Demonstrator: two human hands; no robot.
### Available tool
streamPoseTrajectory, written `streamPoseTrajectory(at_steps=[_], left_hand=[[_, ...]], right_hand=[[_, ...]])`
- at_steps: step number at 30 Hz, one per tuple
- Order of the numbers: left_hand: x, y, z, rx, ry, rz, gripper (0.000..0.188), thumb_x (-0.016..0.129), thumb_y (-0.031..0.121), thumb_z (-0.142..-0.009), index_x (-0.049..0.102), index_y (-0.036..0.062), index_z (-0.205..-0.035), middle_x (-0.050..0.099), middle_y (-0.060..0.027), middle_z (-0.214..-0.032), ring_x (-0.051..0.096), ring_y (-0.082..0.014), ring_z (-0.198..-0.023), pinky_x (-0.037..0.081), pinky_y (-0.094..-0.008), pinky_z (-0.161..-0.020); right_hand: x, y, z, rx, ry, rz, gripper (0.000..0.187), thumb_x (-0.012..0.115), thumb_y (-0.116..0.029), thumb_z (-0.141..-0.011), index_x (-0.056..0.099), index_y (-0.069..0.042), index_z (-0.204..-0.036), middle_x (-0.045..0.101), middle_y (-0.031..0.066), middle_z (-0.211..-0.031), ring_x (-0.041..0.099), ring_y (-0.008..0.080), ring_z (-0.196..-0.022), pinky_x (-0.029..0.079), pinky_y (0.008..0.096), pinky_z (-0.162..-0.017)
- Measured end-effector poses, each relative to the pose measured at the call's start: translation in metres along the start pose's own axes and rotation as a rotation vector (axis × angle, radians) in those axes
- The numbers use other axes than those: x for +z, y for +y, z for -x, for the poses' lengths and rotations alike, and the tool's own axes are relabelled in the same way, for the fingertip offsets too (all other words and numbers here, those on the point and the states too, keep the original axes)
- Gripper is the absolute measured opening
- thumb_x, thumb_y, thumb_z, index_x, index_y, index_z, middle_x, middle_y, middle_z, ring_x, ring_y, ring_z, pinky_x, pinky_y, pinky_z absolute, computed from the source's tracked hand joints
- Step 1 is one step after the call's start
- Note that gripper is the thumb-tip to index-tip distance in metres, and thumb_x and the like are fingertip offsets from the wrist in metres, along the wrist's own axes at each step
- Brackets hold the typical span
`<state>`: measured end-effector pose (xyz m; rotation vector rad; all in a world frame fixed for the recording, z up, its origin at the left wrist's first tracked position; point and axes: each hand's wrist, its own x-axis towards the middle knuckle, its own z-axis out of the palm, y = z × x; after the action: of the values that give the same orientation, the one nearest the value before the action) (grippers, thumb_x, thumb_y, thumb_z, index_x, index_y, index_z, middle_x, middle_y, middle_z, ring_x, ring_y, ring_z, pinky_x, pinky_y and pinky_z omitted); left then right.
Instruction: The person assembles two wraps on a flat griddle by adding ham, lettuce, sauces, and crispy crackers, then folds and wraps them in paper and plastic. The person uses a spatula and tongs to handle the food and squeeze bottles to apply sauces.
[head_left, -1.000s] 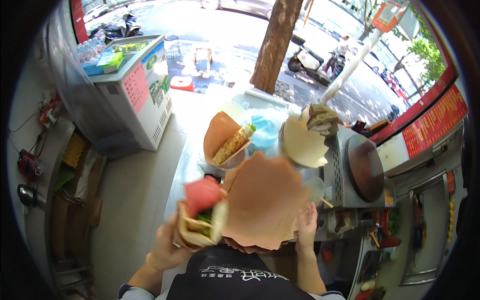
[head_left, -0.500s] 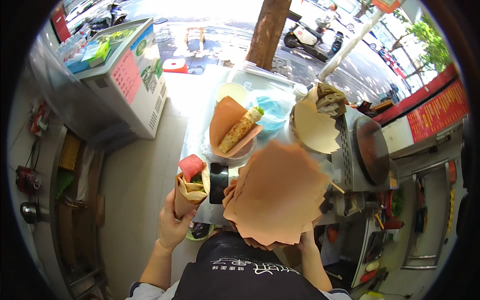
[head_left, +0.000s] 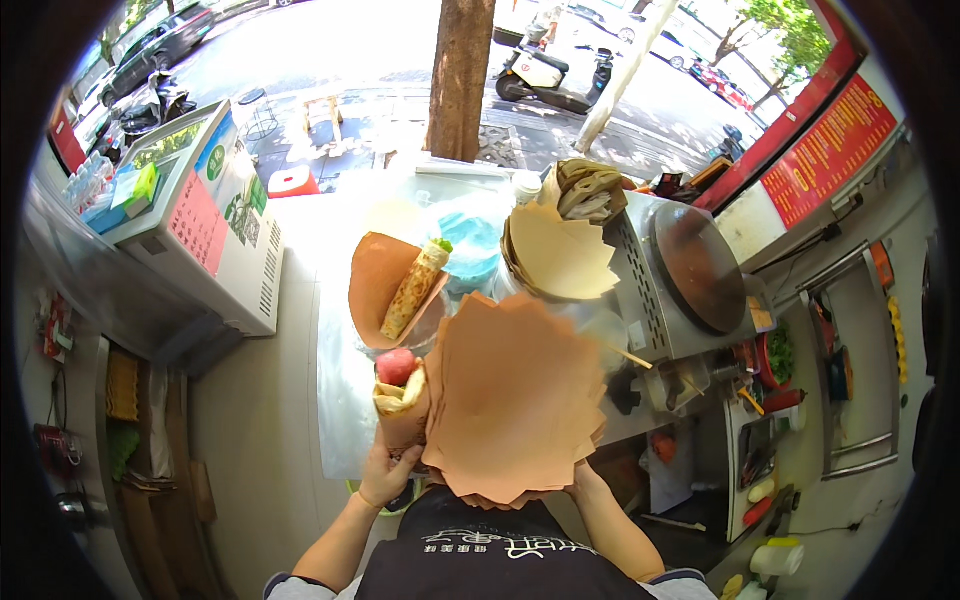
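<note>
My left hand (head_left: 385, 472) is closed around a pancake wrap (head_left: 402, 405) in a brown paper sleeve, held upright. A pink sausage end pokes from its top. Beside it, touching or nearly so, a thick fanned stack of brown paper sheets (head_left: 515, 395) hides part of the counter. My right hand (head_left: 588, 482) grips this stack at its lower right edge; most of its fingers are behind the paper. Further back, a second rolled pancake (head_left: 415, 290) with green leaf at its end lies in an opened brown paper pocket (head_left: 370, 285).
The metal counter (head_left: 340, 435) also bears a pile of pale paper sheets (head_left: 560, 250), crumpled brown bags (head_left: 585, 188), blue plastic (head_left: 465, 245) and a round griddle (head_left: 698, 265). A chest freezer (head_left: 255, 245) stands left. Wooden sticks (head_left: 632, 357) jut out right of the stack.
The wrap in my left hand has moved right, up against the paper stack. The sausage and wrap stand more upright. My view has shifted, so the counter appears further left.
</note>
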<state>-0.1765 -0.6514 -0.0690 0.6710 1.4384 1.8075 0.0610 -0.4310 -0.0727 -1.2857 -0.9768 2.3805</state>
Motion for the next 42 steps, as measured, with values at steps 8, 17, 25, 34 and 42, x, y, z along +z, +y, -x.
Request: streamPoseTrajectory(at_steps=[8,17,25,34,42], left_hand=[[0.062,-0.040,-0.048,0.152,-0.174,-0.127,0.063,0.066,0.012,-0.088,0.033,0.0011,-0.139,0.057,-0.0180,-0.121,0.057,-0.0245,-0.111,0.044,-0.0349,-0.095],[0.087,-0.029,-0.099,0.186,-0.122,-0.114,0.059,0.064,0.011,-0.089,0.033,0.0039,-0.139,0.060,-0.0155,-0.116,0.058,-0.0221,-0.106,0.045,-0.0339,-0.092],[-0.003,-0.008,0.002,0.036,0.033,-0.072,0.058,0.064,0.004,-0.088,0.032,-0.0001,-0.136,0.051,-0.0116,-0.126,0.051,-0.0189,-0.114,0.041,-0.0327,-0.097],[-0.057,0.003,0.112,-0.027,0.323,-0.221,0.055,0.060,0.009,-0.089,0.033,-0.0038,-0.134,0.053,-0.0145,-0.126,0.053,-0.0249,-0.117,0.040,-0.0381,-0.102],[-0.041,0.052,0.143,-0.300,0.559,-0.234,0.057,0.064,0.019,-0.091,0.037,-0.0055,-0.135,0.056,-0.0191,-0.119,0.057,-0.0249,-0.109,0.045,-0.0357,-0.096]], right_hand=[[-0.023,-0.038,-0.031,-0.134,-0.158,-0.359,0.046,0.046,-0.038,-0.097,0.049,-0.007,-0.130,0.052,0.0116,-0.132,0.048,0.0268,-0.122,0.041,0.0419,-0.103],[-0.030,-0.055,-0.069,-0.187,-0.322,-0.633,0.045,0.045,-0.040,-0.097,0.053,-0.007,-0.127,0.053,0.0121,-0.132,0.044,0.0290,-0.126,0.034,0.0438,-0.109],[0.099,0.013,-0.084,0.170,0.009,-0.483,0.021,0.057,-0.010,-0.091,0.054,-0.006,-0.112,0.062,0.0107,-0.101,0.060,0.0244,-0.095,0.052,0.0415,-0.088],[0.231,-0.096,-0.365,-0.191,0.860,0.001,0.076,0.064,-0.042,-0.083,0.035,0.006,-0.135,0.043,0.0237,-0.136,0.047,0.0344,-0.119,0.038,0.0428,-0.100],[0.164,-0.092,-0.502,-0.080,0.738,-0.383,0.042,0.058,-0.019,-0.085,0.052,0.000,-0.122,0.054,0.0192,-0.124,0.061,0.0345,-0.095,0.050,0.0527,-0.075]])
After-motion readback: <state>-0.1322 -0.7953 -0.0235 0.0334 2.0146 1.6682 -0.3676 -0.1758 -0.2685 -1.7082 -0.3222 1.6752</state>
